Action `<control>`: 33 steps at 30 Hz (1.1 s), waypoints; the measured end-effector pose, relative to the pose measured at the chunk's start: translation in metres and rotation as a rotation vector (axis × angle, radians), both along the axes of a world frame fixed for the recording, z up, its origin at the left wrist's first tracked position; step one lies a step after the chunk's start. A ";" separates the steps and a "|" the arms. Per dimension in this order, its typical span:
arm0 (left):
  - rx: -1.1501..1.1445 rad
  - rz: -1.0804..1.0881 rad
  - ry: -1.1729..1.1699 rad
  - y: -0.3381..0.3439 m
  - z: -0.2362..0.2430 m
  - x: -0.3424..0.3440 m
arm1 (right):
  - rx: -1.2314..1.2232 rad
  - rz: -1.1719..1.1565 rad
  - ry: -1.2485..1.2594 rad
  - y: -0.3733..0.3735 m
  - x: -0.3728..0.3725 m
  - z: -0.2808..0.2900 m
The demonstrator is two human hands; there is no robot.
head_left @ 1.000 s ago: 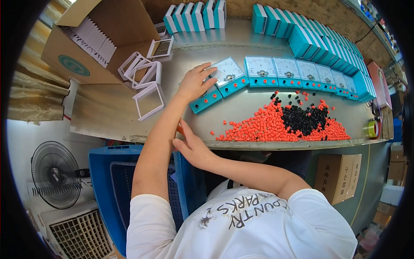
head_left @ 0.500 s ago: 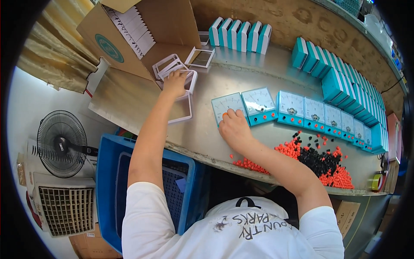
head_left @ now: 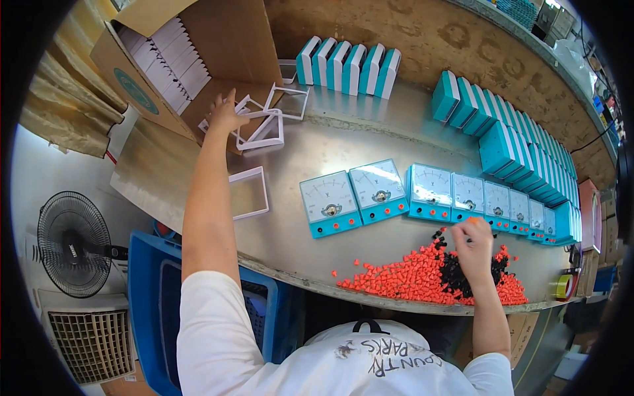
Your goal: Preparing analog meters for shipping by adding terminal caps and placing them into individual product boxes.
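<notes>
My left hand (head_left: 226,113) is open, fingers spread, at the mouth of a cardboard box (head_left: 254,49), beside several loose white plastic frames (head_left: 267,142). Over the pile of small caps my right hand (head_left: 473,251) is curled closed. Something orange shows at its fingers; whether it holds anything I cannot make out. Red caps (head_left: 389,274) and black caps (head_left: 454,276) lie heaped beneath and beside that hand. Two teal panel meters (head_left: 329,204) with red and black terminals lie left of it, and a row of similar meters (head_left: 432,191) continues to the right.
Teal-and-white meter cases (head_left: 347,66) stand along the back wall, with more stacked rows (head_left: 522,148) at the right. Stacks of white pieces (head_left: 165,66) fill part of the box. A blue bin (head_left: 148,297) and a fan (head_left: 74,244) are lower left; yellow tape (head_left: 563,287) lies far right.
My right hand has left the leftmost meter and moved right, over the cap pile. My left hand has come off the white frames and shifted toward the box. The whole view has also shifted.
</notes>
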State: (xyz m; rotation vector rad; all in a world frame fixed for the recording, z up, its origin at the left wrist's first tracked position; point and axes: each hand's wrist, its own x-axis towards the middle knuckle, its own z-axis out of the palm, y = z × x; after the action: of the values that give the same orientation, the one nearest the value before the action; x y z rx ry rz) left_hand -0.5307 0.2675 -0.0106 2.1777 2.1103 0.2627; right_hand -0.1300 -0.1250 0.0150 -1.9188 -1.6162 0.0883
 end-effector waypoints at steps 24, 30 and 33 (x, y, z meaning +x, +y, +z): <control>-0.136 -0.559 -0.665 0.039 -0.048 0.076 | 0.139 -0.376 -0.032 -0.079 0.138 0.005; -0.326 -0.505 -0.617 0.023 -0.066 0.154 | 0.029 -0.615 -0.068 -0.115 0.231 -0.018; 0.099 -0.470 -0.488 0.037 -0.061 0.130 | -0.101 -0.686 -0.140 -0.099 0.273 -0.021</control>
State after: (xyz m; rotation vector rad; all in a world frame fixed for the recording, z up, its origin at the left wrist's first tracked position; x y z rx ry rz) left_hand -0.4012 0.3044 -0.0712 2.2804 1.3202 0.7684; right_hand 0.1427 -0.2241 -0.0057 -2.4963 -0.9648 -0.2554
